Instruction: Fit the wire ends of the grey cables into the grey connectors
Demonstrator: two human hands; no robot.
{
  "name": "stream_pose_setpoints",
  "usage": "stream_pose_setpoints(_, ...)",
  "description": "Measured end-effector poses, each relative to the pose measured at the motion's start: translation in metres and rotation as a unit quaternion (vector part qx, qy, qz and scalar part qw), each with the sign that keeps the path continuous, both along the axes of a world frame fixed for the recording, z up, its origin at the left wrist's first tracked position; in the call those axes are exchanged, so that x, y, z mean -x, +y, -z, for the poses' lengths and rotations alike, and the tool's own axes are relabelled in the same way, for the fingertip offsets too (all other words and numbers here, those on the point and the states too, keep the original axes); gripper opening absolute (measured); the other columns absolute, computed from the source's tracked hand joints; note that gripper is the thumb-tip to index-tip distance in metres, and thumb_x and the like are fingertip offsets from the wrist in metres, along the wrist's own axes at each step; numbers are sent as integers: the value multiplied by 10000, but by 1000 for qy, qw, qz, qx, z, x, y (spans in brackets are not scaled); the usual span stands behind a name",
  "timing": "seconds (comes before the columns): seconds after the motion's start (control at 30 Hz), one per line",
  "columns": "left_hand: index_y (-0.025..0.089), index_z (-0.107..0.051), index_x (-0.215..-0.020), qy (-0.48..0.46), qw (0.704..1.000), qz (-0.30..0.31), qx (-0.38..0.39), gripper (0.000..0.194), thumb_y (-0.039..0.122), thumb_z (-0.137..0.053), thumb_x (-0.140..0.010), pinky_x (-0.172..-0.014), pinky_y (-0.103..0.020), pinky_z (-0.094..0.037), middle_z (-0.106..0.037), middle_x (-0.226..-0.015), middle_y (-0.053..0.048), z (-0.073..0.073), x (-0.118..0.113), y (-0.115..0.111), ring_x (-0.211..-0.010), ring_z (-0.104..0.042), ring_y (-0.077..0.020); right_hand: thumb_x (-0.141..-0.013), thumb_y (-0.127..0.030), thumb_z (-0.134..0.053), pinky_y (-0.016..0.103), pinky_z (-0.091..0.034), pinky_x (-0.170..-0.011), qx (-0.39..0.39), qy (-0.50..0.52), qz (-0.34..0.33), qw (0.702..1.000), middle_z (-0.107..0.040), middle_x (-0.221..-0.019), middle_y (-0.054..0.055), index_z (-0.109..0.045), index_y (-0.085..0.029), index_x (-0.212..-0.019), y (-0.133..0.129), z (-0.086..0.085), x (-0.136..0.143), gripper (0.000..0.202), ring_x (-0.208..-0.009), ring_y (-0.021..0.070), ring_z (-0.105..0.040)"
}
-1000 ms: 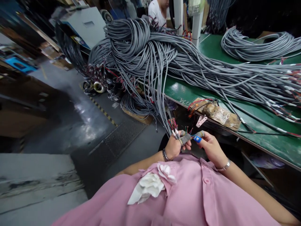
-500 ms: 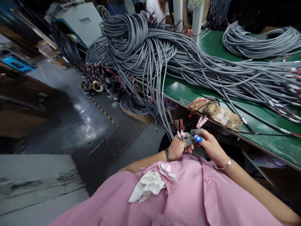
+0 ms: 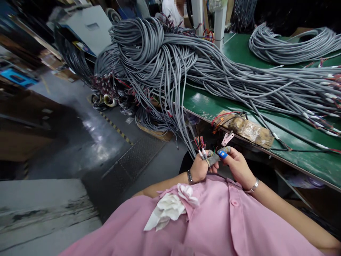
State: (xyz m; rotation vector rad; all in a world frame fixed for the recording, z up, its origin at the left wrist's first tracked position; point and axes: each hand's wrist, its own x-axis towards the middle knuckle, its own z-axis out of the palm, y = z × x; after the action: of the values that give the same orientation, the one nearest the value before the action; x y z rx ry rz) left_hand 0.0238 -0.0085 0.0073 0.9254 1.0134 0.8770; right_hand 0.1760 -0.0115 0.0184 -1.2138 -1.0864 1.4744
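Note:
My left hand (image 3: 200,168) is closed around several grey cables (image 3: 185,137) near their ends. Above its fingers stand fanned-out coloured wires (image 3: 199,143) with white bands at their base. Grey wrapping covers its thumb. My right hand (image 3: 238,169) is closed just beside it, a blue cover (image 3: 222,154) on the thumb and grey wrapping on the index finger. Its thumb and finger press together; whatever lies between them is too small to make out. A thin green wire end shows between the two hands. Behind my right fingers is a pink clip (image 3: 227,139).
A large heap of grey cables (image 3: 149,46) covers much of the green bench (image 3: 198,101). A taped wooden block (image 3: 246,129) lies at its front edge, and another cable coil (image 3: 290,46) at the back right. A person (image 3: 173,12) is across the bench.
My right hand's thumb and finger have drawn slightly away from the left thumb, opening a small gap. The left hand keeps its hold on the cables. The view has shifted a little.

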Motion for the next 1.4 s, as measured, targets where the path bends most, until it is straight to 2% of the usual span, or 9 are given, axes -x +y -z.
stream_pose_setpoints(0.17,130,-596,-700,-7,1000,-11,2,388,513,-628,-761,-387,-190,-318,-627,-570,-31,1,1,1,-417,-541,-92,-787,-402,-669,243,-379,-552,39,26,-31,998,-576,-703,-7,-591,-186,-878,-2,2,0,248,-596,107,-477)
stream_pose_setpoints(0.4,129,-592,-670,15,1000,0,-11,392,509,-636,-758,-401,-187,-341,-599,-530,-14,1,0,-2,-399,-523,-82,-761,-351,-691,246,-371,-530,45,29,11,999,-531,-639,-19,-605,-174,-785,-2,5,-1,199,-556,99,-441)
stream_pose_setpoints(0.67,133,-592,-694,-8,998,-55,-9,342,465,-638,-765,-395,-184,-331,-615,-565,-10,3,0,-1,-411,-530,-79,-759,-342,-704,244,-369,-538,41,62,15,997,-552,-653,-24,-605,-184,-769,-5,4,2,188,-566,97,-446)
stream_pose_setpoints(0.87,137,-572,-693,-28,997,-75,19,349,469,-675,-720,-376,-184,-325,-607,-560,4,0,1,0,-386,-504,-70,-758,-351,-710,245,-360,-557,33,58,-11,998,-582,-679,-12,-614,-187,-771,-7,3,0,191,-597,107,-462)
stream_pose_setpoints(1.0,139,-542,-645,-60,997,-50,20,347,447,-689,-706,-350,-191,-327,-573,-510,17,-4,7,2,-340,-457,-66,-747,-351,-723,256,-395,-592,29,94,-47,994,-600,-739,7,-660,-189,-833,-7,11,-12,194,-644,120,-488)
stream_pose_setpoints(1.17,149,-515,-659,-111,992,26,53,328,401,-724,-674,-312,-184,-293,-548,-471,31,-15,11,11,-309,-430,-68,-855,-546,-520,250,-429,-573,92,219,5,971,-591,-755,25,-683,-184,-890,10,23,-28,398,-604,107,-488)
stream_pose_setpoints(1.27,152,-504,-663,-129,986,79,68,325,382,-734,-666,-304,-185,-293,-555,-464,25,-18,7,17,-298,-431,-74,-845,-604,-486,241,-443,-565,117,252,-5,961,-617,-815,41,-680,-189,-865,28,20,-29,459,-623,112,-512)
stream_pose_setpoints(1.4,149,-509,-666,-135,982,110,72,345,400,-745,-641,-306,-183,-294,-555,-459,20,-17,-3,23,-297,-440,-76,-815,-547,-583,231,-445,-556,83,243,-15,966,-606,-766,24,-675,-187,-892,41,13,-22,379,-609,110,-506)
